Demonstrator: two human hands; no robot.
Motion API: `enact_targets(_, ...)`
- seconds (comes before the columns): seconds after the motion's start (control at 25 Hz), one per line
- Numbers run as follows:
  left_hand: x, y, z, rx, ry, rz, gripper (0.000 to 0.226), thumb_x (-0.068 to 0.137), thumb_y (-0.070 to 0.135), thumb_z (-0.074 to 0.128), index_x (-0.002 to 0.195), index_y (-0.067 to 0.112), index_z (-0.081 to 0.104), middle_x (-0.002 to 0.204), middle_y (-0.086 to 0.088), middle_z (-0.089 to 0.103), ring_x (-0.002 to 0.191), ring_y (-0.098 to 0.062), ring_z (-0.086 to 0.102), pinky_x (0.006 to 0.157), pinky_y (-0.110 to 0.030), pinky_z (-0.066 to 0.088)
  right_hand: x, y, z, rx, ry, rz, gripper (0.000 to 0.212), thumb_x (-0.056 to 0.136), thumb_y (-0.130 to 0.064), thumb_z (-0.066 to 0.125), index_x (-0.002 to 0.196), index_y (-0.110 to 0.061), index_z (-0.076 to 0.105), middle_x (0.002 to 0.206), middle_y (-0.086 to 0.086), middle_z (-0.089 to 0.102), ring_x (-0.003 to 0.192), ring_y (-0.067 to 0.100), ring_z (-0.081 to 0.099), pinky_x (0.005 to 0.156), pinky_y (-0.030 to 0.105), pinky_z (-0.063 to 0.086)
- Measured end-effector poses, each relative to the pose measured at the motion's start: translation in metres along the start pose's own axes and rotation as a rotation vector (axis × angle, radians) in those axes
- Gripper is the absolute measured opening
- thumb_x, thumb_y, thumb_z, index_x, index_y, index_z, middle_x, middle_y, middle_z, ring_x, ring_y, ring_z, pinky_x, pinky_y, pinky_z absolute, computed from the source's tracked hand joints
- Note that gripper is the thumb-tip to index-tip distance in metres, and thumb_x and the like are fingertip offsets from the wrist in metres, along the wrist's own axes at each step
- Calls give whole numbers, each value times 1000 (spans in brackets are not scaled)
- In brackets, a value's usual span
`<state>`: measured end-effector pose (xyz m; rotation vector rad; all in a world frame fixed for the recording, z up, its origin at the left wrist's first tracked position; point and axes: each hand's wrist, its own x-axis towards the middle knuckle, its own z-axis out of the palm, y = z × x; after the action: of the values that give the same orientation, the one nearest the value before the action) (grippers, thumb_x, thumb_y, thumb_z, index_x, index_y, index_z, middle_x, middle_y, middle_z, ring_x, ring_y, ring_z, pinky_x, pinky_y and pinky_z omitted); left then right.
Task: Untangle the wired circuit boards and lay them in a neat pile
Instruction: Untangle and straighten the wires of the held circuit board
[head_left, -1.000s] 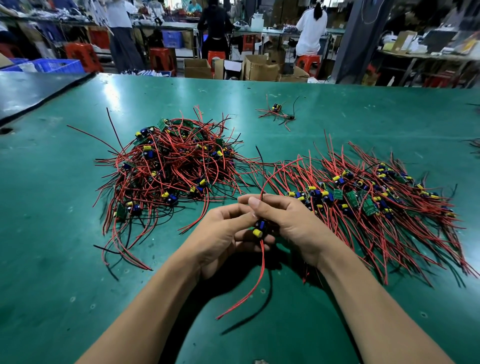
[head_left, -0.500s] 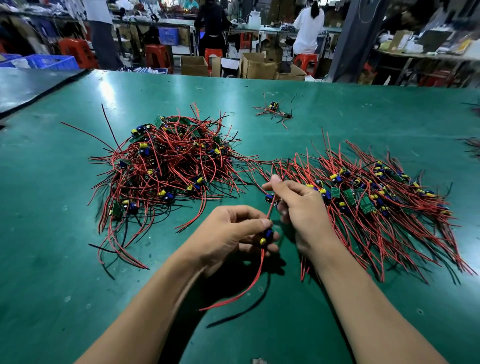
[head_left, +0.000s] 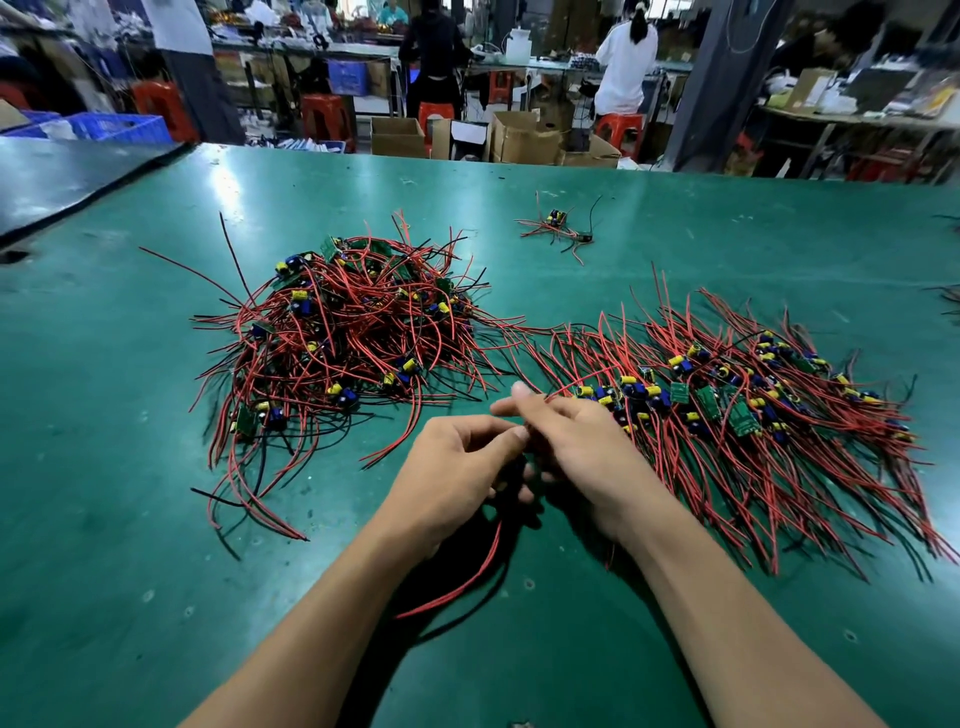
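Note:
A tangled heap of small green circuit boards (head_left: 343, 343) with red and black wires lies on the left of the green table (head_left: 104, 493). On the right, a combed-out pile of boards (head_left: 727, 410) has its wires fanned toward me. Between them, my left hand (head_left: 457, 478) grips one wired board, mostly hidden in my fingers; its red wire (head_left: 467, 577) trails toward me. My right hand (head_left: 576, 447) meets the left and pinches that board's wires at the left edge of the right pile.
A small stray bundle of boards (head_left: 558, 226) lies farther back on the table. A dark mat (head_left: 62, 176) covers the far left corner. Beyond the far edge stand cardboard boxes (head_left: 524, 137), red stools and people at other benches.
My right hand, which reached toward the right pile half a second ago, has come back against my left hand. The held board is now hidden between the fingers.

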<state>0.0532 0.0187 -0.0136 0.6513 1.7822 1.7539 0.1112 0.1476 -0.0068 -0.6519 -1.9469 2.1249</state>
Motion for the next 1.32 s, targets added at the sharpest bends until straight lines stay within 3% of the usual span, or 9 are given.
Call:
enact_targets(0.08,0,-1,-2,-17,18,29,21,96,11,59,84,2,74,68,-11,71,55,-21,67,54,-28,54,0,4,7,-53,-47,-18,38,100,-46,57,92,-14,78,57,0,60,43,11,51,42,24,47)
enact_targets(0.28,0,1,-2,-44,-25,25,23,96,12,60,78,12,74,67,-8,70,56,-23,66,59,-32,51,5,1,3,-13,73,-35,43,98,-53,56,85,-18,78,47,-1,49,37,12,46,41,21,43)
enact_targets(0.44,-1,2,-1,-151,-106,-24,16,94,10,61,82,4,69,66,-13,67,52,-23,63,51,-26,52,12,-3,-10,60,199,-87,47,99,-51,54,83,-13,77,49,-8,25,37,6,21,36,16,21)
enact_targets(0.56,-1,1,0,-157,-166,-45,17,93,12,63,79,6,71,68,-14,67,52,-22,63,52,-26,51,14,-10,-17,272,213,-62,49,103,-45,49,81,-11,76,53,-8,27,37,4,19,33,17,17)
enact_targets(0.84,-3,0,-1,-133,-181,-49,16,91,16,64,79,10,72,69,-12,68,55,-24,62,63,-34,45,10,-20,-30,740,-56,85,60,104,-41,39,69,-13,78,62,-6,49,39,5,16,35,18,19)
enact_targets(0.96,-3,1,-1,-153,-145,-61,16,93,12,62,83,3,69,67,-13,67,53,-24,62,57,-30,50,10,-18,-27,632,-33,52,58,101,-51,42,75,-15,80,60,-8,43,38,3,21,34,16,19)
enact_targets(1.12,-1,2,0,-184,-75,-62,18,95,11,59,84,2,69,66,-14,66,50,-22,61,50,-26,52,4,-5,-5,148,25,-4,53,91,-62,55,100,-15,78,53,-7,42,39,5,34,35,18,31)
enact_targets(1.2,-1,1,0,-194,-51,-60,19,96,11,59,83,2,69,66,-14,65,50,-22,61,49,-26,52,-1,2,6,54,-28,10,43,96,-54,58,97,-16,77,49,2,49,36,13,45,38,21,41)
enact_targets(1.32,-1,2,-2,-211,-71,-79,19,96,11,59,84,2,70,66,-13,65,50,-20,61,49,-25,52,-2,1,8,50,-27,13,47,100,-53,53,90,-14,77,45,5,49,34,17,48,39,23,45)
